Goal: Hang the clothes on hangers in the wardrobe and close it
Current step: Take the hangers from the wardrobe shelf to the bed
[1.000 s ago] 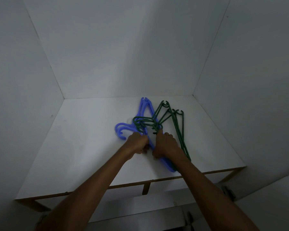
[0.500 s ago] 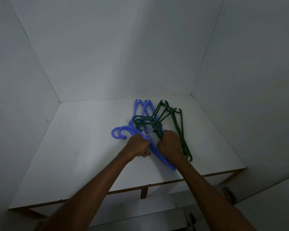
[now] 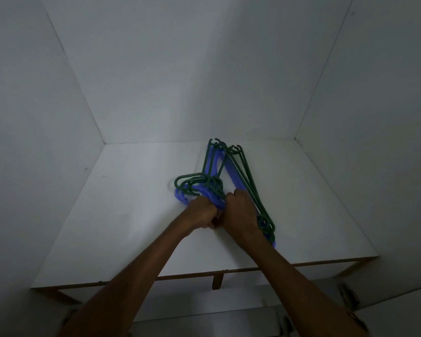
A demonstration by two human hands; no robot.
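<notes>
A bundle of plastic hangers lies on the white wardrobe shelf (image 3: 122, 227). Green hangers (image 3: 243, 176) sit on top of blue hangers (image 3: 180, 197), their hooks pointing left and their arms running toward the back wall. My left hand (image 3: 201, 214) grips the bundle near the necks, just right of the hooks. Beside it, my right hand (image 3: 240, 214) grips the hangers' arms, fingers curled round them. The two fists touch. No clothes are in view.
White wardrobe walls close in on the left, back and right. The shelf's brown front edge (image 3: 229, 272) has a short vertical divider (image 3: 216, 282) under it. A metal hinge (image 3: 349, 297) shows at the lower right.
The blue and green hangers have been drawn together into one stacked bundle. Both hands have closed in until they touch.
</notes>
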